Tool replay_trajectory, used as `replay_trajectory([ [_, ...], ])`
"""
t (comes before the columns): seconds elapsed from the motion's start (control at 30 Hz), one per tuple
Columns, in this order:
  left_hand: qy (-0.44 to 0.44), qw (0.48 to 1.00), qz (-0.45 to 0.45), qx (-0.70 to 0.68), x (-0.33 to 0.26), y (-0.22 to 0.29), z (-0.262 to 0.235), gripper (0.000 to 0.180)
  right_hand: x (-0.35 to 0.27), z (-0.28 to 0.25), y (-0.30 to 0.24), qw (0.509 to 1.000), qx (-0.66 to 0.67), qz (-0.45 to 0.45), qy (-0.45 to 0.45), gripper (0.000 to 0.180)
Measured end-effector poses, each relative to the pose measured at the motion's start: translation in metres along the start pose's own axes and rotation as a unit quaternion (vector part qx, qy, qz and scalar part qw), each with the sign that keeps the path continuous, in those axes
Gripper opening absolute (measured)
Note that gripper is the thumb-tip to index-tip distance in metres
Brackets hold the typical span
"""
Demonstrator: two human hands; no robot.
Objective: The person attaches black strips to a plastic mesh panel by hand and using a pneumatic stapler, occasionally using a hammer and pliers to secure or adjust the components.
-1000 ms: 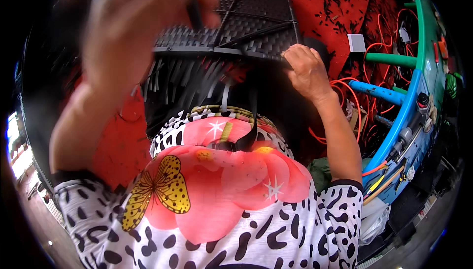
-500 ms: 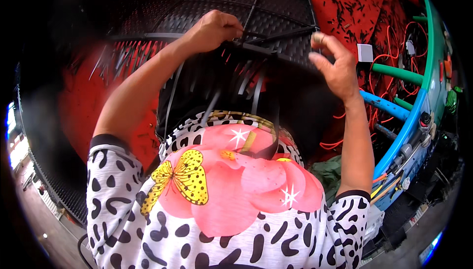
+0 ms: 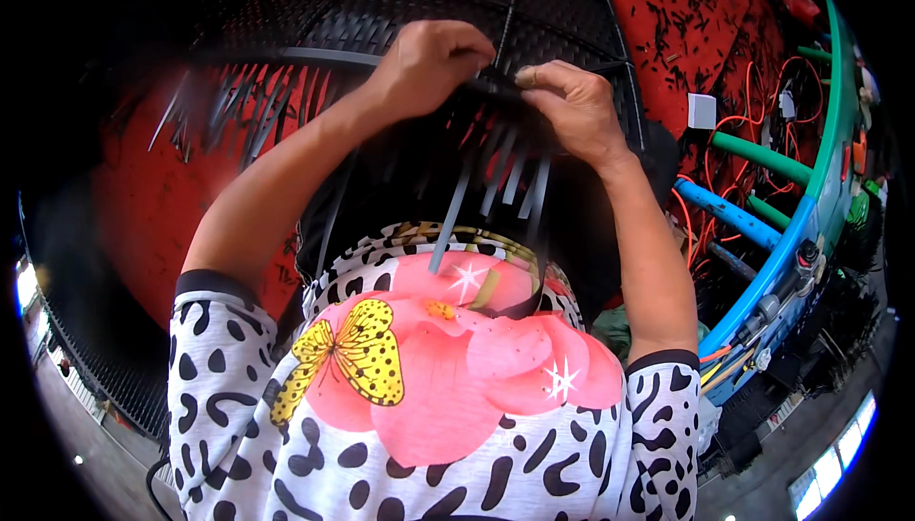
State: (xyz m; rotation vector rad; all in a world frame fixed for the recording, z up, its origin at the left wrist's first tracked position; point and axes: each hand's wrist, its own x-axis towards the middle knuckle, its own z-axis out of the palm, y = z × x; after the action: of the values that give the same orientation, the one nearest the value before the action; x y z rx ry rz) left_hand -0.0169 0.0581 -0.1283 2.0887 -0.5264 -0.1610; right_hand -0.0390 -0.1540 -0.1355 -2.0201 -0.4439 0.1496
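A black woven wicker panel [image 3: 562, 20] on a frame lies in front of me, with loose flat strips [image 3: 453, 206] hanging from its near edge toward my lap. At that edge my left hand [image 3: 434, 63] is closed, thumb and fingers pinching a dark plastic strip [image 3: 496, 85]. Close to its right, my right hand [image 3: 577, 109] also has its fingertips pressed together on the strip. Only a small gap separates the two hands. The exact hold is partly hidden by the fingers and the dark background.
More loose strips [image 3: 257, 106] hang from the panel edge on the left. Black offcuts litter the red floor covering [image 3: 667, 30]. To the right stands a green and blue tubular frame [image 3: 810, 206] with orange cords, a white box [image 3: 701, 111] and hand tools [image 3: 762, 316].
My right hand has moved left along the panel edge, and its fingers have closed beside my left hand. My left hand has shifted slightly right, still pinching.
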Motion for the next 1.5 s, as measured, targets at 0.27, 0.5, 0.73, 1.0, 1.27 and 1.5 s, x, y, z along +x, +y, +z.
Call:
replay_trajectory([
  [0.27, 0.023, 0.979, 0.134, 0.149, -0.017, -0.005, 0.007, 0.010, -0.003, -0.008, -0.002, 0.997, -0.033, 0.037, -0.067, 0.017],
  [0.5, 0.010, 0.969, 0.172, 0.177, -0.019, -0.021, 0.004, 0.012, -0.004, -0.001, 0.004, 0.997, -0.059, 0.008, -0.051, 0.016],
  [0.73, -0.017, 0.957, 0.217, 0.191, -0.016, -0.017, 0.002, 0.019, -0.008, -0.003, 0.013, 0.980, -0.173, -0.094, -0.018, 0.013],
  [1.0, -0.019, 0.956, 0.202, 0.213, -0.032, -0.047, 0.001, 0.024, -0.049, -0.032, 0.020, 0.962, -0.235, -0.112, 0.086, 0.020],
  [1.27, -0.014, 0.959, 0.174, 0.221, -0.041, -0.066, -0.009, 0.024, -0.308, -0.253, 0.026, 0.697, -0.341, 0.297, 0.556, 0.034],
  [1.5, 0.017, 0.964, 0.043, 0.263, -0.065, -0.049, -0.011, 0.021, -0.317, -0.365, 0.088, 0.644, -0.332, 0.625, 0.290, 0.081],
])
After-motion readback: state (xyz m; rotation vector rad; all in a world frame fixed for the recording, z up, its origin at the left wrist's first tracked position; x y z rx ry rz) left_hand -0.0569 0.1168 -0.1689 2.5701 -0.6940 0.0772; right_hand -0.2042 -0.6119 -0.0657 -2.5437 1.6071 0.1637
